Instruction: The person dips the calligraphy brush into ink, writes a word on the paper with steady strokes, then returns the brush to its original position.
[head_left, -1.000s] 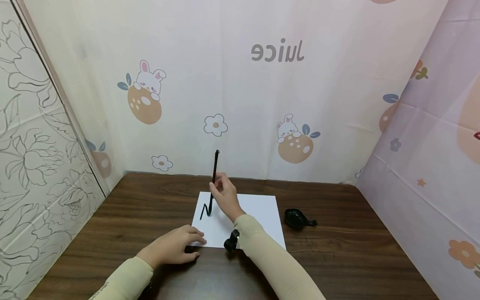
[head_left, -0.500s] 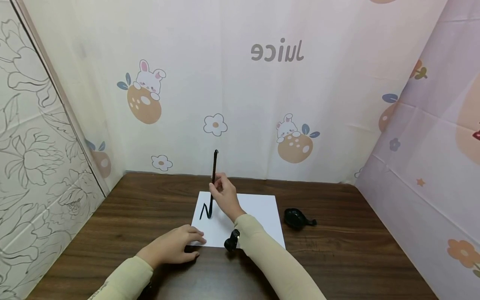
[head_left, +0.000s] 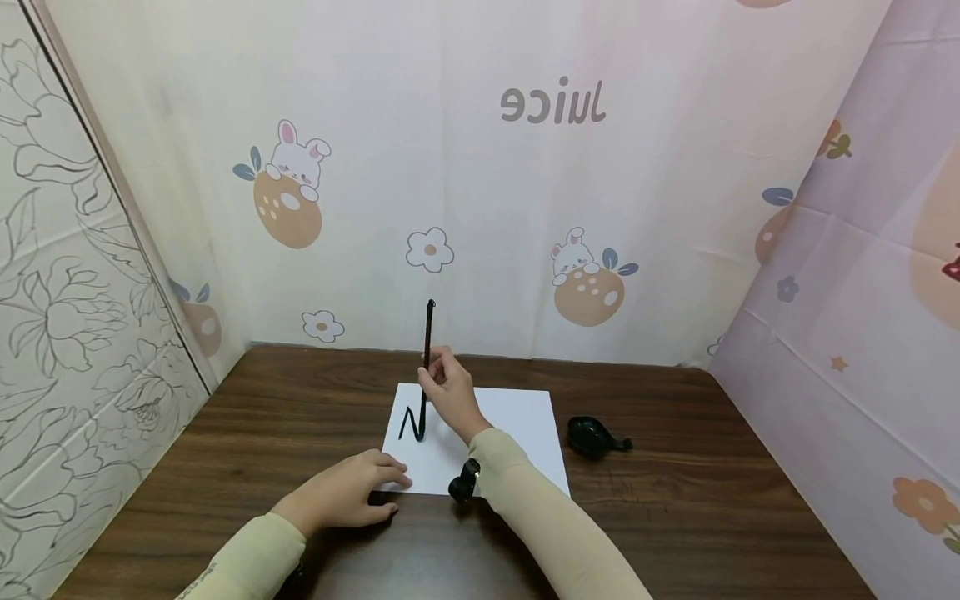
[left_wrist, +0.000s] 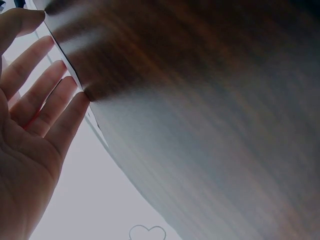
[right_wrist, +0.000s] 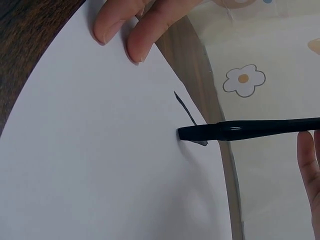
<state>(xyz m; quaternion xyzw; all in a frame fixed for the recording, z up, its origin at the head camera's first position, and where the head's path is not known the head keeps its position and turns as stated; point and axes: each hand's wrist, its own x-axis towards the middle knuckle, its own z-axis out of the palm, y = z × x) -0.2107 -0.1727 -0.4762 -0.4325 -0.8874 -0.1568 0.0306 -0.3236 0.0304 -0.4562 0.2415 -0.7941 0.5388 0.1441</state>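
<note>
My right hand (head_left: 452, 392) pinches a dark writing brush (head_left: 428, 333) between thumb and fingers, the brush nearly upright over a white sheet of paper (head_left: 517, 425). Its black bristle end meets the paper at the foot of a zigzag ink line (head_left: 408, 417) near the sheet's left side. In the right wrist view the brush (right_wrist: 240, 131) crosses from the right, its tip beside the ink. My left hand (head_left: 345, 492) lies with fingers spread, fingertips on the paper's near left corner. The left wrist view shows these fingers (left_wrist: 55, 107) straight, holding nothing.
A black dish with a short handle (head_left: 591, 437) sits on the wooden table (head_left: 675, 500) right of the paper. Behind the table hangs a patterned curtain (head_left: 487, 192), with further printed cloth along both sides.
The brush tip has slid slightly down the paper towards me, the brush and its ink line shifting with it. My left hand stays in place.
</note>
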